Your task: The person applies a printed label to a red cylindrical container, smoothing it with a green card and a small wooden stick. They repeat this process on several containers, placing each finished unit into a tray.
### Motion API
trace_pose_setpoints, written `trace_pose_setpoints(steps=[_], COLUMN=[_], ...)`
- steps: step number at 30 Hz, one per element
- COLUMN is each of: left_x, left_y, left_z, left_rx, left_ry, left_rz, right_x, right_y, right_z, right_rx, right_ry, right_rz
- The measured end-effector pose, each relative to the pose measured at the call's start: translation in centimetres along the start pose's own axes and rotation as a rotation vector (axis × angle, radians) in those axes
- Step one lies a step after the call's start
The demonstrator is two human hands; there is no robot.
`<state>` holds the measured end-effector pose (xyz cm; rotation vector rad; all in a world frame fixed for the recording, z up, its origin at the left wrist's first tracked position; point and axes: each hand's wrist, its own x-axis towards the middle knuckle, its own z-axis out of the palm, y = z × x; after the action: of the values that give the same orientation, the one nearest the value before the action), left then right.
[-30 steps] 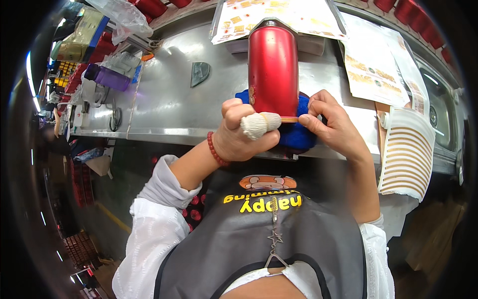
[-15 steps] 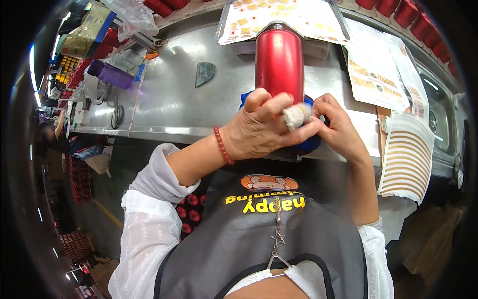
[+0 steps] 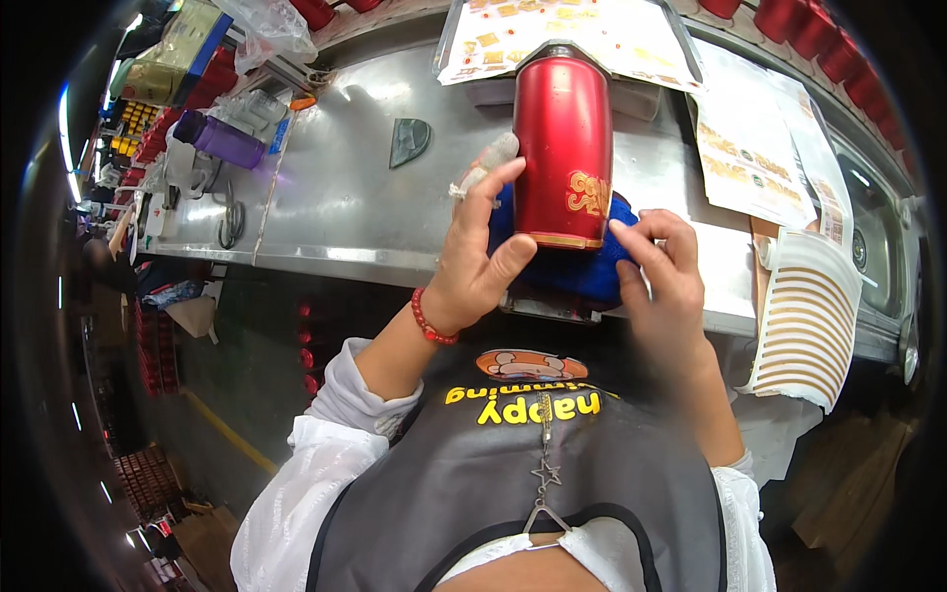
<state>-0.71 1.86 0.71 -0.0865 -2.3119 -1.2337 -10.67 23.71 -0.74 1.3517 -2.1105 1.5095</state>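
Observation:
A glossy red metal bottle (image 3: 562, 138) lies on a blue padded rest (image 3: 582, 271), its base toward me. A gold decal (image 3: 589, 193) shows on its lower right side. My left hand (image 3: 478, 242) lies along the bottle's left side, open, fingers stretched and thumb apart at the base. A whitish wrap covers one of its fingertips. My right hand (image 3: 669, 271) is at the lower right side, fingers bent, index fingertip at the bottle's edge and thumb apart from it. Nothing shows between them.
Behind the bottle is a tray (image 3: 691, 69) with a printed sheet. Decal sheets (image 3: 750, 148) and a striped white sheet (image 3: 807, 316) lie at the right. A dark flat scraper-like piece (image 3: 408, 143) and a purple bottle (image 3: 222, 143) are on the metal bench at left.
My left hand has drawn back from across the bottle to its left side. The gold decal and the bottle's base are now in sight. My right hand has shifted slightly down and right.

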Motion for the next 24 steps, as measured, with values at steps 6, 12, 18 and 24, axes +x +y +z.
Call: trace_pose_setpoints(steps=[6, 12, 18, 24], left_x=[1.1, 1.8, 1.8, 1.9], left_y=[0.7, 1.7, 0.5, 0.2], left_z=[0.9, 1.0, 0.2, 0.3], left_rx=[-0.009, 0.12, -0.274, -0.085], left_ry=[-0.005, -0.054, -0.056, -0.098], left_rz=[-0.088, -0.064, -0.165, -0.125], right_x=[-0.8, -0.7, -0.9, -0.9], right_y=[-1.2, -1.0, -1.0, -0.8], right_z=[0.5, 0.5, 0.6, 0.8], right_rx=[-0.056, -0.077, -0.07, -0.08], right_ry=[-0.057, -0.068, -0.036, -0.063], right_rz=[-0.055, -0.078, -0.063, -0.083])
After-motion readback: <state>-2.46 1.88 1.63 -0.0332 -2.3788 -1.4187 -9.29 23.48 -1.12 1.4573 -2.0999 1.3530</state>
